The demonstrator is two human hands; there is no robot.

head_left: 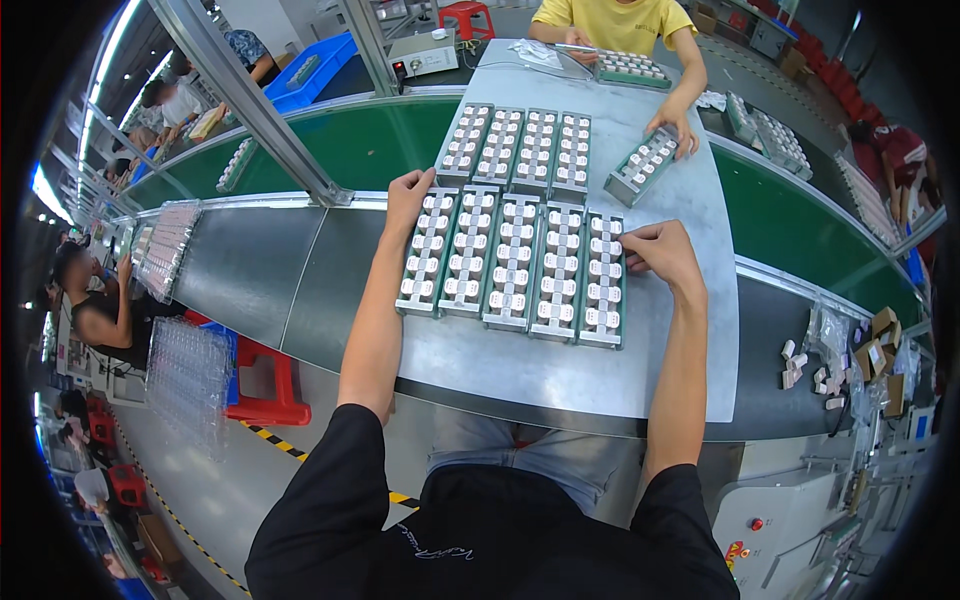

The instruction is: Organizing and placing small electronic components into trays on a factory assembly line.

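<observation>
five green trays of small white parts lie side by side on the grey table, a second row just beyond. the left hand rests open at the outer tray's far corner; the right hand, fingers curled, presses the opposite tray's edge. squeezing evenly from both sides should keep the row square, without tipping parts.

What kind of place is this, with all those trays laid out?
Most likely a factory assembly line: long green conveyor belts, rows of green trays filled with small white parts on a metal worktable, and other workers seated alongside, handling the same trays.
</observation>
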